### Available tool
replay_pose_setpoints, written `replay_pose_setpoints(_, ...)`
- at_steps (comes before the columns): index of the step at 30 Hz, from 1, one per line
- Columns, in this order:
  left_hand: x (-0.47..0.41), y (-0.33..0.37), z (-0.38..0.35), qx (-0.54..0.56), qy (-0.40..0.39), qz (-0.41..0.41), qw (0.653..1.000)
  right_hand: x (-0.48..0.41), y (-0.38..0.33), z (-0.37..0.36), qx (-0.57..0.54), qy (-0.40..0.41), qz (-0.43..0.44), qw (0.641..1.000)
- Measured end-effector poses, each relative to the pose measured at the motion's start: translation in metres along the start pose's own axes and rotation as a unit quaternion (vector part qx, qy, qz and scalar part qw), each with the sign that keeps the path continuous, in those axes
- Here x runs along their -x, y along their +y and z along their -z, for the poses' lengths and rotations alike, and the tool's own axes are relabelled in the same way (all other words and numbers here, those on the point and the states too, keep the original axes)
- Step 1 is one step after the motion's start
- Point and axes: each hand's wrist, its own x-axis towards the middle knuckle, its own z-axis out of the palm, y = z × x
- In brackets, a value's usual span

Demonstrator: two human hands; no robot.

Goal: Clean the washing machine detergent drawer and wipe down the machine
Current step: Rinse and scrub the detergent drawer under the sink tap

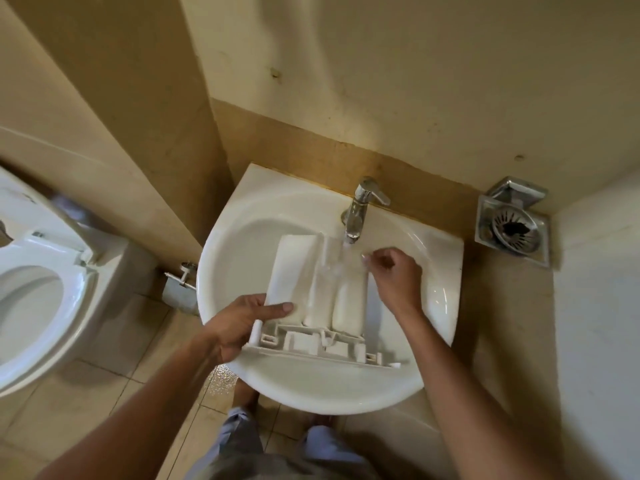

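**Drawer rinse in progress, watch the splash**

The detergent drawer (318, 299) sits in the sink (242, 244), back end under the tap (360, 209), front panel resting toward the near rim. Water is running onto its middle section. It seems to be flipped underside up, so I can't see inside the compartments or tell if any gunk is left in them.

Left hand (239, 327) is clamped on the drawer's near-left corner, thumb on top. Right hand (394, 275) is on the far-right edge beside the stream, fingers curled loosely; can't tell if it's really pinching anything.

What could go wrong: wet plastic is slick, and with only 1 firm grip it could slip and crack a clip against the basin. Water bouncing off the flat underside could also spray over the rim onto the floor (104, 403), which already looks wet just below the sink. The basin itself holds just the drawer and running water.
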Motion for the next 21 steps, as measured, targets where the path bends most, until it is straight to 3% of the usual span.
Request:
replay_pose_setpoints(2, 0.003, -0.012, -0.010, 0.025, 0.006, -0.003, 1.000, 0.025, 0.008, 0.004, -0.035, -0.088, -0.097, 0.991)
replay_pose_setpoints(5, 0.008, -0.026, -0.023, 0.070, 0.007, -0.012, 0.997, 0.050, 0.012, 0.026, -0.107, -0.213, -0.238, 0.942)
replay_pose_setpoints(9, 0.014, -0.037, -0.032, 0.112, 0.004, -0.015, 0.994, 0.065, 0.020, 0.065, -0.041, -0.271, -0.214, 0.938)
replay_pose_setpoints(12, 0.014, -0.042, -0.037, 0.121, 0.005, -0.014, 0.993, 0.073, 0.021, 0.081, -0.135, -0.243, -0.290, 0.916)
replay_pose_setpoints(16, 0.014, -0.053, -0.049, 0.164, 0.000, -0.007, 0.986, 0.096, 0.019, 0.077, -0.214, -0.125, -0.335, 0.909)
replay_pose_setpoints(19, 0.020, -0.065, -0.060, 0.208, 0.000, -0.011, 0.978, 0.121, 0.010, 0.065, -0.312, -0.048, -0.380, 0.869)
replay_pose_setpoints(21, 0.024, -0.071, -0.069, 0.237, -0.002, -0.019, 0.971, 0.137, -0.002, 0.058, -0.359, -0.044, -0.401, 0.842)
